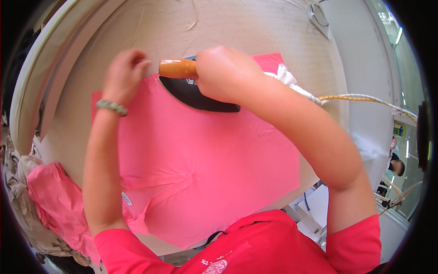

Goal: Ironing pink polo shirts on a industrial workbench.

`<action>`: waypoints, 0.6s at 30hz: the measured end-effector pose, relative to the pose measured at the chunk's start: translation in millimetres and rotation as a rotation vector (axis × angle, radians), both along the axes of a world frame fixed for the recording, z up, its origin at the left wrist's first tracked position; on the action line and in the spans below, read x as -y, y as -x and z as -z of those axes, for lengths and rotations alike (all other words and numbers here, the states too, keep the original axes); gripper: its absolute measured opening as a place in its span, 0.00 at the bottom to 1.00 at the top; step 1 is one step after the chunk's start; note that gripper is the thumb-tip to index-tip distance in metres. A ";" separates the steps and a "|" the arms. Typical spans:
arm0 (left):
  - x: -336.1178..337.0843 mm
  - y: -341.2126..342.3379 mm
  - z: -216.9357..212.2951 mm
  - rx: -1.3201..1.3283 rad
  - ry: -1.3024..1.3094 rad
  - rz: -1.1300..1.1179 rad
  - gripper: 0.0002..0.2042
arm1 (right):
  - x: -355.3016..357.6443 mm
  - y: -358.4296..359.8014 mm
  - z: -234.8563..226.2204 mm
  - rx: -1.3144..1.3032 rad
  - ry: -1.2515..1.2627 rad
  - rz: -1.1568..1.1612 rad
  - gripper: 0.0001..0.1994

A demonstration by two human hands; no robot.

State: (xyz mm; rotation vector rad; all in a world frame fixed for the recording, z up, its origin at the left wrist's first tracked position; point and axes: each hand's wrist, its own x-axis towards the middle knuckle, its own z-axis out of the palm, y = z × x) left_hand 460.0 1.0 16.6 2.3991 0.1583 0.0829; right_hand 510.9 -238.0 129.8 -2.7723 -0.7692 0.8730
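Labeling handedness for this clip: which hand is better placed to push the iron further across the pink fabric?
Right. The right hand already wraps the iron by its wooden handle. The left hand only presses the pink fabric at its far edge, beside the iron, likely steadying it.

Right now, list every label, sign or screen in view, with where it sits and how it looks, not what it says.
Garment tag: small white rectangle with dark print, sewn on the pink garment, beside the left forearm.
Shirt print: round white and pale pink emblem on the person's pink shirt, bottom edge of the view.
Hanging sign: small greenish panel, far right background, too small to make out further.
No screens or packages show.
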 end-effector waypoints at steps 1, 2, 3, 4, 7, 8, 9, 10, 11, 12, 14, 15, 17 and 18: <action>-16.8 6.8 -0.5 0.019 -0.095 -0.016 0.09 | -1.4 -2.9 2.3 -0.036 0.031 -0.003 0.09; -32.6 14.6 -4.3 0.018 -0.141 -0.029 0.10 | -1.2 -5.0 1.4 -0.033 0.033 0.009 0.09; -49.4 26.8 -11.3 0.011 -0.138 -0.014 0.11 | -4.3 -5.2 -0.8 -0.039 0.035 0.006 0.09; -57.5 34.1 -18.5 0.008 -0.130 0.001 0.12 | -5.1 -6.9 -2.7 -0.040 0.042 0.005 0.10; -67.1 43.3 -31.8 -0.275 -0.171 -0.051 0.12 | -5.9 -8.0 -4.6 -0.038 0.022 0.006 0.11; -72.9 45.3 -36.5 -0.498 -0.162 -0.094 0.12 | -6.4 -7.6 -1.3 -0.031 0.015 0.000 0.11; -85.5 54.4 -28.0 -0.446 -0.097 -0.089 0.10 | -3.1 -6.4 5.0 -0.009 0.015 0.033 0.12; -85.4 61.4 -29.1 -0.439 -0.090 -0.090 0.10 | 5.6 -7.3 12.4 0.015 0.026 0.071 0.13; -78.6 74.4 -30.6 -0.157 -0.204 0.003 0.08 | 19.2 -9.2 19.1 0.033 0.048 0.087 0.14; -71.0 91.4 -36.3 0.124 -0.321 0.087 0.07 | 34.2 -10.7 23.3 0.050 0.064 0.096 0.15; -41.6 125.1 -46.8 0.341 -0.388 0.123 0.06 | 72.5 -9.4 34.6 0.172 -0.011 0.108 0.15; -31.2 141.8 -47.0 0.339 -0.349 0.129 0.07 | 87.0 -8.1 31.4 0.171 -0.057 0.139 0.15; -20.2 168.0 -43.8 0.347 -0.434 0.159 0.07 | 103.0 -1.9 24.2 0.167 -0.125 0.182 0.14; -20.9 176.7 -40.9 0.353 -0.418 0.204 0.08 | 106.1 1.4 22.6 0.156 -0.117 0.174 0.14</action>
